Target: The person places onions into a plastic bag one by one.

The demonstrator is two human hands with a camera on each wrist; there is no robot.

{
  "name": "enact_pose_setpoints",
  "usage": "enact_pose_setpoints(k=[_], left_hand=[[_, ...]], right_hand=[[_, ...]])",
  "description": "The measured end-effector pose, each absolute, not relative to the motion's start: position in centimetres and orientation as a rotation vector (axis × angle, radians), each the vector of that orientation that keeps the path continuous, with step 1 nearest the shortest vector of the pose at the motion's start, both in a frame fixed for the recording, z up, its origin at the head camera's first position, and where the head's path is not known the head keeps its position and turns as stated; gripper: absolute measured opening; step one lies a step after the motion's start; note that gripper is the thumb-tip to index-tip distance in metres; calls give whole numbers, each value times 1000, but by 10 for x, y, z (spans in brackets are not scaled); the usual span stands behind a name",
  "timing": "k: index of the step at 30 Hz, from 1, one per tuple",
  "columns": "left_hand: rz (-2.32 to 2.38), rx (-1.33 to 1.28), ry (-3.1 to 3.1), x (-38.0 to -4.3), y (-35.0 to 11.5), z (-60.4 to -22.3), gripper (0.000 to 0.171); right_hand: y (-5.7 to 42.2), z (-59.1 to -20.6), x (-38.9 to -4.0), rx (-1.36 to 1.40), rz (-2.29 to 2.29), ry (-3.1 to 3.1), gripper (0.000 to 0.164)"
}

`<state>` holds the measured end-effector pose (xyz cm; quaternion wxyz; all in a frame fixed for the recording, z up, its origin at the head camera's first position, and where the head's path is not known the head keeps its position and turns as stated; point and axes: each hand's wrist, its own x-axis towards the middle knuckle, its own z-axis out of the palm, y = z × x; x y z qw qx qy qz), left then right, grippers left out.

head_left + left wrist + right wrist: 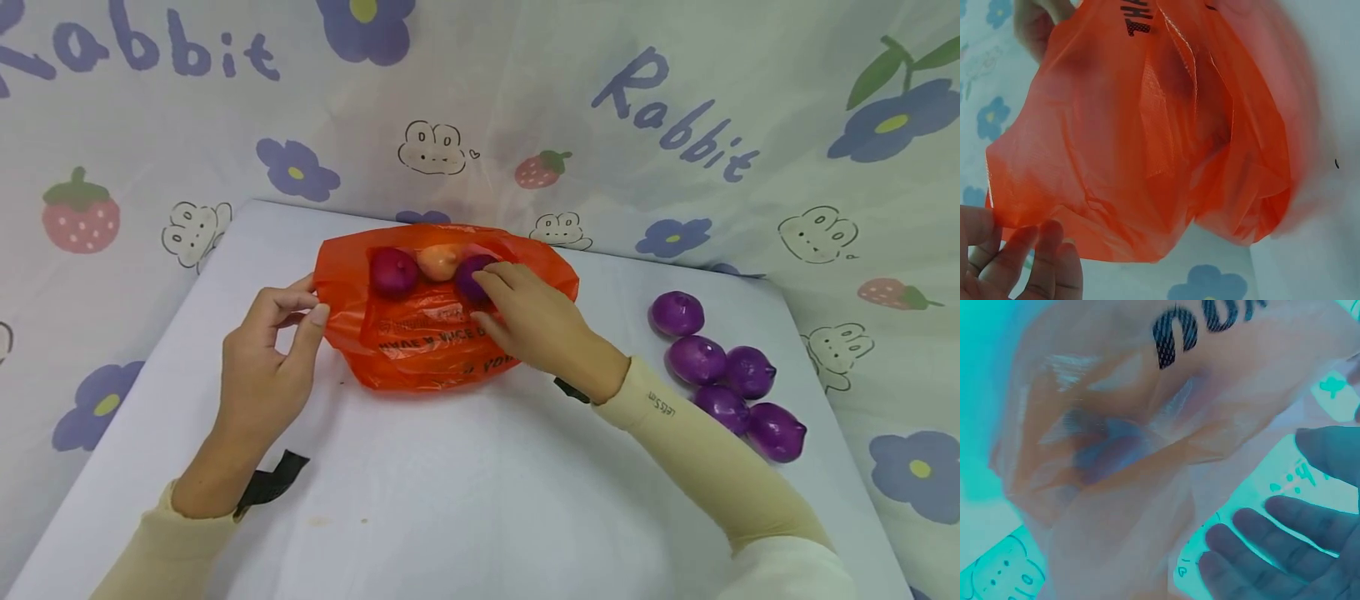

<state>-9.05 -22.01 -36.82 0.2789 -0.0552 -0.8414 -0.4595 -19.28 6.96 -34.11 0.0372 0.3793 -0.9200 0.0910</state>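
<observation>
While the left hand pinches a red plastic bag, I see the right hand, loose-fingered, partly blocking a round purple fruit. Five glossy purple lemon-shaped fruits cluster rightward.

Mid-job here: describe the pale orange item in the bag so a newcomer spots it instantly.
On the white table, find the red-orange plastic bag. Inside its opening, the pale orange item sits between a magenta item and a purple item by the right hand. Its light colour sets it apart from both darker neighbours.

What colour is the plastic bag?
Orange-red, with black lettering; the plastic bag shows best in the head view.
</observation>
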Motion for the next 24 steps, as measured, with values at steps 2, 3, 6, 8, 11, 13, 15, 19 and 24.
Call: enact_pose_setpoints(k=[2,3,6,8,11,13,15,19,24], left_hand=[[-1233,-151,-2257,-90,-220,-368,19],[-1234,-151,-2257,-90,-220,-368,19],[-1237,-148,-2253,-90,-220,-367,19],[-1239,-147,-2251,-89,-220,-367,19],[-1245,-151,-2246,-89,-220,-367,20],[-1246,-154,-2243,-89,-219,-367,19],[-1250,-158,-2239,-90,-219,-368,19],[-1251,-159,-2236,-90,-219,-368,19],[-1255,-157,-2229,-89,-218,-368,19]], right_hand=[[78,-340,-186,1194,304,-2761,54],[82,-340,-183,1204,315,-2730,54],[96,-339,-175,1211,351,-2655,58],[108,-340,-169,1195,376,-2626,62],[128,-341,-162,1146,413,-2611,69],[140,-342,-157,1114,433,-2607,72],[151,-343,-154,1086,440,-2603,74],[167,-343,-146,1019,419,-2613,78],[184,-344,-135,905,374,-2691,80]])
